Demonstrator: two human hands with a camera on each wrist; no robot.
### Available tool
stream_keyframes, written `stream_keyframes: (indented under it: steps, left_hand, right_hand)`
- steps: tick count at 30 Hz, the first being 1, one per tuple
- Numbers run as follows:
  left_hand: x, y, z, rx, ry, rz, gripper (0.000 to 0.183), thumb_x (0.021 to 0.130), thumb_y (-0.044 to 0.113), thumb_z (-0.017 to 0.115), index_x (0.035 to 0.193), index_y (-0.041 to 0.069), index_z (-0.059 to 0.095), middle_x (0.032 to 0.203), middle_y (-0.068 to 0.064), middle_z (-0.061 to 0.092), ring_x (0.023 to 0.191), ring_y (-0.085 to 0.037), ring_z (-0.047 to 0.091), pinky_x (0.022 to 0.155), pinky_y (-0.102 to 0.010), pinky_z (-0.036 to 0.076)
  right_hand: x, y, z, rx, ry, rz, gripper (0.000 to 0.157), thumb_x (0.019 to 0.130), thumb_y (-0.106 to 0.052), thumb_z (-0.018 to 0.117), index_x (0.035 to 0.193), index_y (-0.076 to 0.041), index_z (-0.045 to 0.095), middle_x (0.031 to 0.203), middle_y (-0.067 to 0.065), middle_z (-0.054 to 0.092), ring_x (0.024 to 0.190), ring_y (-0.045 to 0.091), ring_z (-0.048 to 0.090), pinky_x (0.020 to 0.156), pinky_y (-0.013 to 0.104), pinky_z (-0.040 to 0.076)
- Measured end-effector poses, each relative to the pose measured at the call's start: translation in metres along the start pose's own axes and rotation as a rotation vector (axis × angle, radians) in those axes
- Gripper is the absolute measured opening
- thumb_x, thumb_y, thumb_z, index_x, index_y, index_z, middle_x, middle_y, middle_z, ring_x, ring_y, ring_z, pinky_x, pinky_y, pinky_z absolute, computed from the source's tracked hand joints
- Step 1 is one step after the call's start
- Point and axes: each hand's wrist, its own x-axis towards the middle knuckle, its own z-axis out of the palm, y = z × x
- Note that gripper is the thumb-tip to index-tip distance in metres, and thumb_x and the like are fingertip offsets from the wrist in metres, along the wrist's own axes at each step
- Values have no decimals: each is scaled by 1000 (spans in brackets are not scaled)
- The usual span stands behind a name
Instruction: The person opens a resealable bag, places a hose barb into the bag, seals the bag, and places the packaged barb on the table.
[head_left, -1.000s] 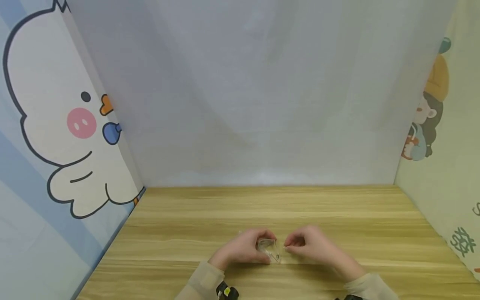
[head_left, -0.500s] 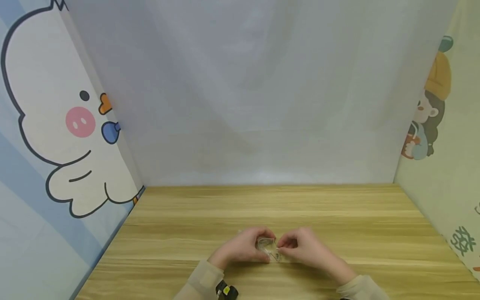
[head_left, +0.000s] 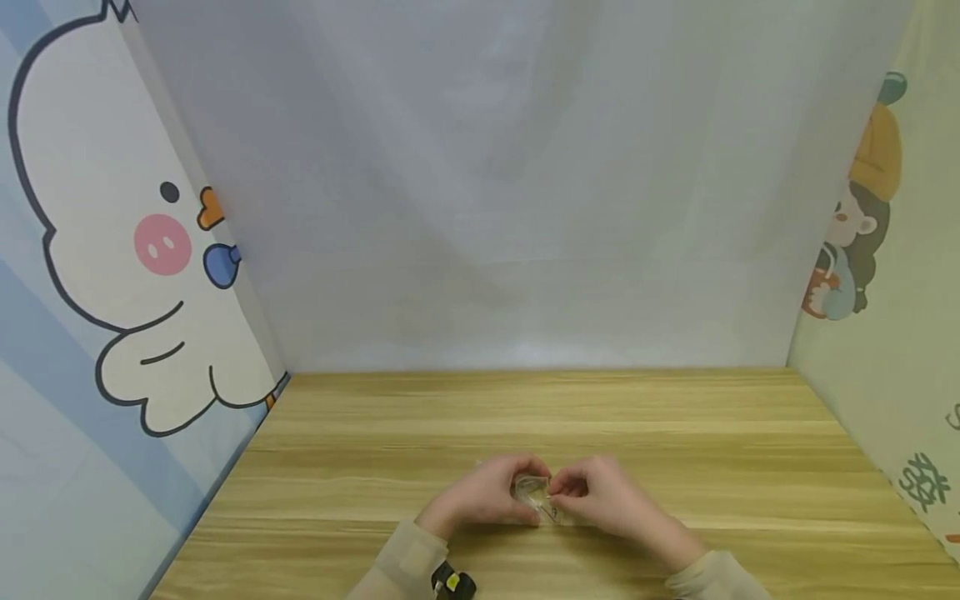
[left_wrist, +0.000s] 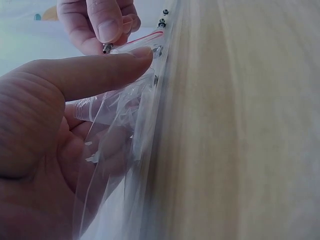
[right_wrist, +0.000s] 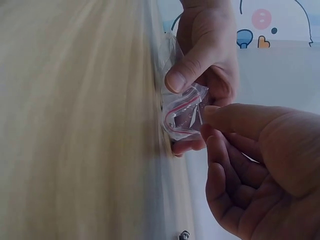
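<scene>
My left hand holds a small clear zip-lock bag low over the table, thumb on one side and fingers on the other. The bag's red-lined mouth gapes toward my right hand. Between right thumb and forefinger I pinch a small metal screw-like piece, right at the bag's mouth. In the right wrist view that piece is hidden by the fingertips. Dark metallic bits show at or through the bag near its mouth; whether they lie inside, I cannot tell.
Beyond the bag, small metal pieces stand on the wood-grain table; another metal piece shows at the bottom of the right wrist view. A grey-white curtain backs the table, with cartoon-printed sheets at the sides.
My right hand has moved left with the small metal piece, from a short gap away up to the bag's mouth. The left hand and bag have stayed nearly still.
</scene>
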Motion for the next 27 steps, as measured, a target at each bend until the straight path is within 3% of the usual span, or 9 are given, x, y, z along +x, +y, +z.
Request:
stream_keyframes:
  steps: [17,27]
  left_hand:
    - [0,-1,0,-9,-11,-20,52,83,14,93,129,21,70,126,13,69,110,-5,61,97,-28,50]
    - [0,-1,0,6,-6,-16,51,82,15,93,128,22,71,125,14,69,112,-5,61,98,-30,49]
  right_hand:
    - [2,-1,7,-67,38,-3,6,92,-7,83,91,-12,80,85,-9,75,76,2,66,69,25,58]
    - [2,-1,5,-62,36,-11,5,92,-6,82,93,-10,80,87,-9,75,77,2,66,70,25,57]
